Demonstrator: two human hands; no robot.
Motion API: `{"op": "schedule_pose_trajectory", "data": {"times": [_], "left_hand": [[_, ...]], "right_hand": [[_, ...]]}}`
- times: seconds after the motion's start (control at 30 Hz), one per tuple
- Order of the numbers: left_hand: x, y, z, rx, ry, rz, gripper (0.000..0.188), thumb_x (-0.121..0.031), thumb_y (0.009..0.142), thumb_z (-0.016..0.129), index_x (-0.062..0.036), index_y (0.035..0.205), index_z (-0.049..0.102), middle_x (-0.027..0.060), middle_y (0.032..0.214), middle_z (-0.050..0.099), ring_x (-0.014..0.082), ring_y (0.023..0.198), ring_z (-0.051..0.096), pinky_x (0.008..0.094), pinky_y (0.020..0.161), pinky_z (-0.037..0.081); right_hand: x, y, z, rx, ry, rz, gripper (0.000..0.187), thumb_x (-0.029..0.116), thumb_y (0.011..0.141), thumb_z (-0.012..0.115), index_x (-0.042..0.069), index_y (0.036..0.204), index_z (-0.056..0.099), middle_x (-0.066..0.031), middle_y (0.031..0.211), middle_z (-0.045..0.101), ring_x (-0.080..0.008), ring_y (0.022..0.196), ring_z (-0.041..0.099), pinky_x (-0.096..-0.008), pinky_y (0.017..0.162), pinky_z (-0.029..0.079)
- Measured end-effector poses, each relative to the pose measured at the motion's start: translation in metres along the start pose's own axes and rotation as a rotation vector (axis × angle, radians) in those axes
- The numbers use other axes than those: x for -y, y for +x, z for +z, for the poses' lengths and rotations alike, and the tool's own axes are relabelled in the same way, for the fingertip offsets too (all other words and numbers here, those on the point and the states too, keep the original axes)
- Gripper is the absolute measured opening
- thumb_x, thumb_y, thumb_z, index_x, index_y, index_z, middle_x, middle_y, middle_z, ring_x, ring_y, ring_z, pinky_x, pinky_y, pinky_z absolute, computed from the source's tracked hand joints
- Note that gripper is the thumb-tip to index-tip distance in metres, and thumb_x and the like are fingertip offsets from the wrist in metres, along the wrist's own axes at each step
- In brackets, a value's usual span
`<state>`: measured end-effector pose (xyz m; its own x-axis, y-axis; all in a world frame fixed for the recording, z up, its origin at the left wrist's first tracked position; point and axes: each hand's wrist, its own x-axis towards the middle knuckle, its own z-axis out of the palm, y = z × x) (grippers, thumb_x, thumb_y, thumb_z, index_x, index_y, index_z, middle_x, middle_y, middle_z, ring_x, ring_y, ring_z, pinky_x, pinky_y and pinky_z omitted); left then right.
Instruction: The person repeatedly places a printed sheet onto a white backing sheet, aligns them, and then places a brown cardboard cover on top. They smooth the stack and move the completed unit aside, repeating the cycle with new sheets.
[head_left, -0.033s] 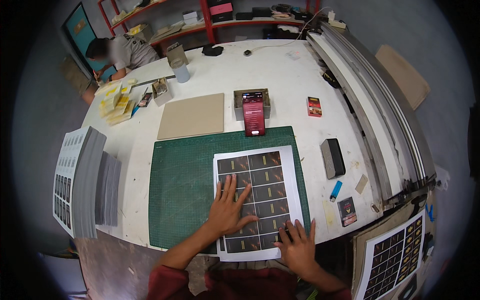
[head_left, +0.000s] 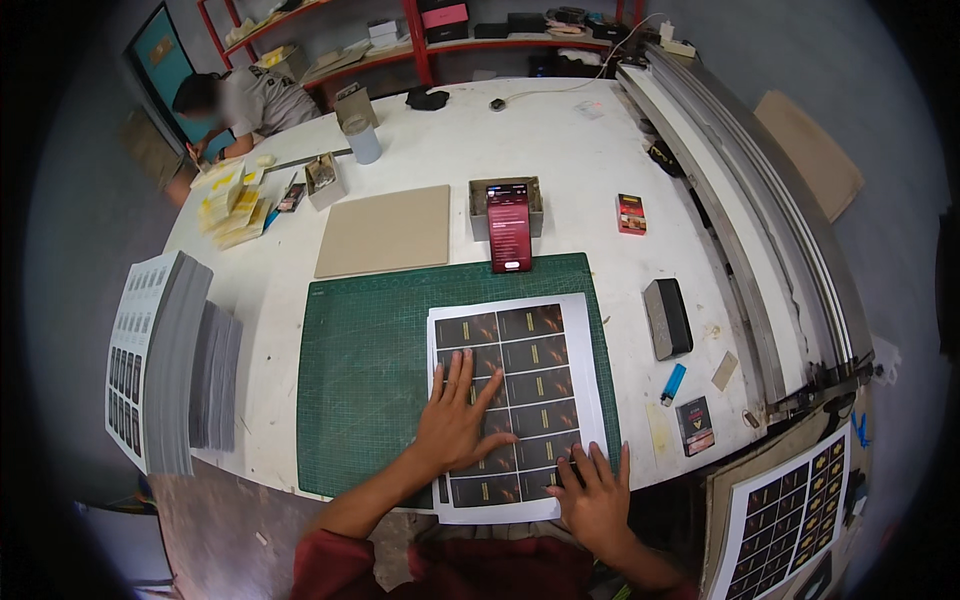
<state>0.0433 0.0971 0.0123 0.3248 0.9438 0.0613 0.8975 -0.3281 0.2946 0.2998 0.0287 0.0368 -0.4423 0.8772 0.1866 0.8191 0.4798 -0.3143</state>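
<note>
My left hand [head_left: 460, 415] lies flat with spread fingers on the middle of a white sheet [head_left: 572, 325] printed with rows of dark rectangles. At the sheet's lower right corner rests my right hand [head_left: 594, 498], its fingers stretched and apart. More white paper edges show under the top sheet. The paper lies on the right part of a green cutting mat [head_left: 365, 385], and its near end reaches past the mat's front edge. Neither hand grips anything.
A tall paper stack [head_left: 180, 365] stands at left. Beyond the mat are a beige board [head_left: 385, 232] and a phone [head_left: 509, 235] leaning on a box. A black box [head_left: 668, 318], blue lighter [head_left: 673, 383] and metal rail machine [head_left: 760, 190] are at right. A person [head_left: 255, 105] works far left.
</note>
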Motion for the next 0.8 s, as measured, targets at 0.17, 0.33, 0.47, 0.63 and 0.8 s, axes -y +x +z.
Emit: {"op": "schedule_pose_trajectory", "data": {"times": [0.17,0.33,0.47,0.63,0.8], "left_hand": [[-0.005,0.034,0.0,0.001,0.136,0.026,0.1,-0.078,0.087,0.042,-0.0077,0.156,0.025,0.0426,0.153,0.011,0.0543,0.146,0.004,0.0655,0.115,0.004],[-0.023,0.155,0.041,-0.08,0.089,-0.017,0.097,-0.075,0.09,0.037,-0.0056,0.156,0.021,0.0382,0.156,0.009,0.0475,0.149,0.001,0.0616,0.117,0.001],[-0.062,0.141,0.057,-0.026,0.032,0.121,0.091,-0.07,0.094,0.035,-0.0044,0.156,0.021,0.0346,0.158,0.01,0.0441,0.15,0.004,0.058,0.119,0.003],[-0.096,0.041,0.048,0.199,-0.303,0.489,0.082,-0.061,0.1,0.031,-0.004,0.156,0.016,0.0327,0.159,0.007,0.0444,0.15,0.003,0.0557,0.12,0.006],[-0.077,-0.014,0.021,0.282,-0.771,0.51,0.078,-0.052,0.1,0.042,-0.0072,0.158,0.012,0.0293,0.161,0.002,0.0451,0.149,-0.001,0.0552,0.12,0.007]], "right_hand": [[-0.007,-0.011,0.018,0.013,0.086,0.002,0.04,0.027,0.082,0.073,0.003,0.114,0.069,-0.0164,0.133,0.059,-0.0419,0.129,0.049,-0.0729,0.109,0.019],[-0.007,-0.01,0.014,0.005,0.081,0.006,0.04,0.026,0.081,0.074,0.003,0.113,0.07,-0.0153,0.133,0.059,-0.0405,0.131,0.048,-0.0743,0.109,0.017],[-0.004,-0.008,0.01,0.006,0.094,0.04,0.037,0.024,0.079,0.074,0.003,0.109,0.071,-0.015,0.132,0.06,-0.0397,0.131,0.048,-0.0748,0.109,0.016],[-0.016,-0.015,0.018,0.027,0.205,0.064,0.029,0.017,0.077,0.074,0.004,0.102,0.073,-0.0143,0.127,0.063,-0.0361,0.126,0.053,-0.0705,0.112,0.015],[-0.049,-0.063,-0.035,-0.217,0.312,0.284,0.029,0.016,0.082,0.073,0.001,0.107,0.07,-0.018,0.114,0.068,-0.0335,0.112,0.064,-0.0519,0.109,0.033]]}}
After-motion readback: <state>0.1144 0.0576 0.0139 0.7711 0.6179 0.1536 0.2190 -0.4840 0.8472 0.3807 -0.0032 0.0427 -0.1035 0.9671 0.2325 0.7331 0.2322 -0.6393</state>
